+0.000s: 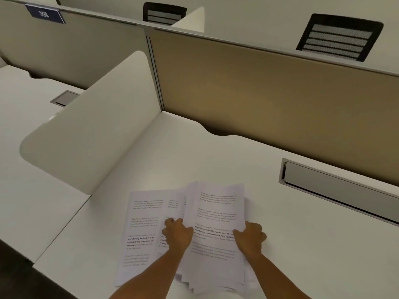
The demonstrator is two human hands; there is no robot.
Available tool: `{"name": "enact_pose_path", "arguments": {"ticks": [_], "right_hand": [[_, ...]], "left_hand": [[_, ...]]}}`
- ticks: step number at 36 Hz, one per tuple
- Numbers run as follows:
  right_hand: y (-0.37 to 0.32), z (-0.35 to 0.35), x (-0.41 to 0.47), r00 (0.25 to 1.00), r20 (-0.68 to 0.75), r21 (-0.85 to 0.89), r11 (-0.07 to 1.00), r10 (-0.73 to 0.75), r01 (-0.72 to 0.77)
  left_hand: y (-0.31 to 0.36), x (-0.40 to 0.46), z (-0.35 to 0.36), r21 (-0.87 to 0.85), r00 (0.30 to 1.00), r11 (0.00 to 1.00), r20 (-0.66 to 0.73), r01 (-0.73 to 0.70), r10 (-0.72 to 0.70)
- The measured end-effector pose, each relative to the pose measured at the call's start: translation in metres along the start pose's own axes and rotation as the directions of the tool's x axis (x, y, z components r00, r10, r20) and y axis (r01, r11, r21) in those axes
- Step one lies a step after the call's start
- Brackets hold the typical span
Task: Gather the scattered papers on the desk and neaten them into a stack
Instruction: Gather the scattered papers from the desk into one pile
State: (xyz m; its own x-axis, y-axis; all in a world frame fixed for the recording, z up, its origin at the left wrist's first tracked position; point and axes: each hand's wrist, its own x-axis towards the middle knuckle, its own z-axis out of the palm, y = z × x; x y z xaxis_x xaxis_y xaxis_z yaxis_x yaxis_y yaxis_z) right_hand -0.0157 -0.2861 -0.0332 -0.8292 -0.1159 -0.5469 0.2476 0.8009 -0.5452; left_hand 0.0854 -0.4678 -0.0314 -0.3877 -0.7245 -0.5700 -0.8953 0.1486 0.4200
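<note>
I see both hands down on a loose pile of printed papers (216,223) near the front middle of the white table (302,244). My left hand (178,233) has its fingers (169,222) curled round the left edge of the top bundle, gripping it where it overlaps the sheets beneath. My right hand (251,236) grips the bundle's right edge, thumb on the printed face and the other fingers wrapped under the side. The bundle is uneven: its near edges fan out in ragged steps at the bottom of the view. A separate sheet (140,234) lies flat to the left, partly covered by the bundle and by my left hand, and another page peeks out between them.

Beyond the papers, a long grey cable tray lid (336,190) is set into the table on the right. A tan partition panel (269,93) stands along the back, and a white rounded side divider (92,134) stands on the left. A blue number plate (45,15) sits on the far partition.
</note>
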Motion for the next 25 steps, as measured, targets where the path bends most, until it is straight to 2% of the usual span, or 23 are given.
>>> {"name": "enact_pose_path", "arguments": {"ticks": [4, 9, 13, 16, 20, 25], "right_hand": [[-0.007, -0.004, -0.002, 0.992, 0.004, -0.020, 0.992, 0.126, -0.125], [-0.006, -0.002, 0.005, 0.992, 0.013, 0.013, 0.992, 0.128, -0.128], [-0.003, -0.002, 0.007, 0.992, 0.031, 0.118, 0.985, 0.124, -0.127], [-0.002, -0.003, 0.008, 0.989, 0.038, 0.293, 0.945, 0.144, -0.149], [0.006, -0.002, 0.010, 0.972, 0.136, 0.406, 0.885, 0.189, -0.229], [0.014, -0.003, 0.007, 0.974, 0.169, 0.441, 0.873, 0.148, -0.209]], "left_hand": [[0.001, 0.004, 0.001, -0.010, 1.000, 1.000, 0.002, 0.015, -0.015], [0.002, 0.005, -0.001, -0.066, 1.000, 0.998, 0.007, -0.007, 0.007], [0.003, 0.004, -0.001, -0.078, 1.000, 0.997, 0.014, -0.026, 0.027], [0.000, 0.007, 0.002, -0.060, 1.000, 0.998, 0.017, -0.021, 0.022], [-0.007, 0.012, 0.008, -0.038, 0.999, 0.999, 0.021, -0.035, 0.036], [0.004, -0.005, 0.003, -0.231, 0.990, 0.972, 0.123, -0.043, 0.073]]}}
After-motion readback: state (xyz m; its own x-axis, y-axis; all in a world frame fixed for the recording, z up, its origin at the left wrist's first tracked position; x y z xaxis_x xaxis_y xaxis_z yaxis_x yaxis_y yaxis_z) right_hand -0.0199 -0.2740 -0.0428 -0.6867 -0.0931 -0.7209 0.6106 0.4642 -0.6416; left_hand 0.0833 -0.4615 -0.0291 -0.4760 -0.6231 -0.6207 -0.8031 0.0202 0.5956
